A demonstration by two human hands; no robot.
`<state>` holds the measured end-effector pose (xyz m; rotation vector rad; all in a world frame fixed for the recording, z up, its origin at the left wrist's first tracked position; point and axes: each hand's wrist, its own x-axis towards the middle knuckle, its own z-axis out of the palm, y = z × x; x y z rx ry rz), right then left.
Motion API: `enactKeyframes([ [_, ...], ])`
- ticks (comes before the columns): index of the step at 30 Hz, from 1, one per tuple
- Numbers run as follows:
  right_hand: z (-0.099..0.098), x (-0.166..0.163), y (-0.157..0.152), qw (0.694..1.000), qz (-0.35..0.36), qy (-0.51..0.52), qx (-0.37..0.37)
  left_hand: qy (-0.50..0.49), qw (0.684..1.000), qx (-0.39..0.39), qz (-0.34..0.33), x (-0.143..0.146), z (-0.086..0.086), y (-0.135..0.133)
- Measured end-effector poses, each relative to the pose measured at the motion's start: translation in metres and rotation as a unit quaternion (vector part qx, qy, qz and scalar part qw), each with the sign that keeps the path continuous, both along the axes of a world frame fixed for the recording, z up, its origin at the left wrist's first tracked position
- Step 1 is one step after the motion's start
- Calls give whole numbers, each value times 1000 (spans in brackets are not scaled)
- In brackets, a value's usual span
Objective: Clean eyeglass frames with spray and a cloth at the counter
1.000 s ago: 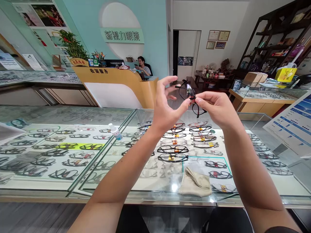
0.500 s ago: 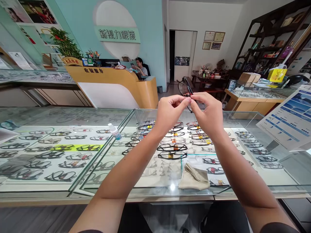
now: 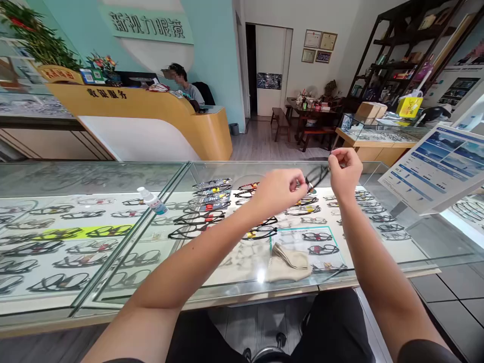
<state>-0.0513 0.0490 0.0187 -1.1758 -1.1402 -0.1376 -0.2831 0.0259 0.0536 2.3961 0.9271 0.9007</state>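
Note:
A pair of dark-framed eyeglasses (image 3: 318, 176) is held up over the far part of the glass counter, between my two hands. My left hand (image 3: 280, 190) is closed with its fingertips on the left end of the frame. My right hand (image 3: 346, 169) pinches the right end, higher up. The glasses are slightly blurred. Below, several more eyeglasses (image 3: 260, 233) lie in rows, partly covered by my left forearm. A folded beige cloth (image 3: 289, 263) rests on the near part of the counter, and a small white spray bottle (image 3: 152, 200) stands to the left.
The glass display counter (image 3: 234, 291) spans the view in front of me. On its right stands a printed sign (image 3: 434, 169). Beyond it, a person (image 3: 185, 83) sits behind a yellow reception desk (image 3: 151, 108). A stool base (image 3: 270, 353) shows below.
My hands have moved apart and lower, with the right hand shifting to the right. The glasses have turned from upright to stretched sideways between them. The view has swung right and downward.

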Motion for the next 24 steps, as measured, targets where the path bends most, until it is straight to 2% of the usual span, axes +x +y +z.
enactKeyframes([
  [4, -34, 32, 19, 997, -47, 20, -65, 189, 977, 67, -66, 28, -36, -19],
  [7, -45, 44, 25, 994, -62, 22, -87, 285, 951, 81, -86, 39, -57, -24],
  [9, -47, 46, 27, 993, -64, 20, -100, 320, 940, 83, -88, 41, -65, -24],
  [16, -45, 42, 27, 992, -56, 16, -109, 367, 925, 71, -73, 42, -74, -21],
  [21, -46, 40, 27, 992, -51, 27, -115, 347, 934, 49, -65, 41, -79, -16],
  [24, -47, 40, 27, 992, -52, 32, -115, 320, 943, 66, -58, 38, -79, -9],
])
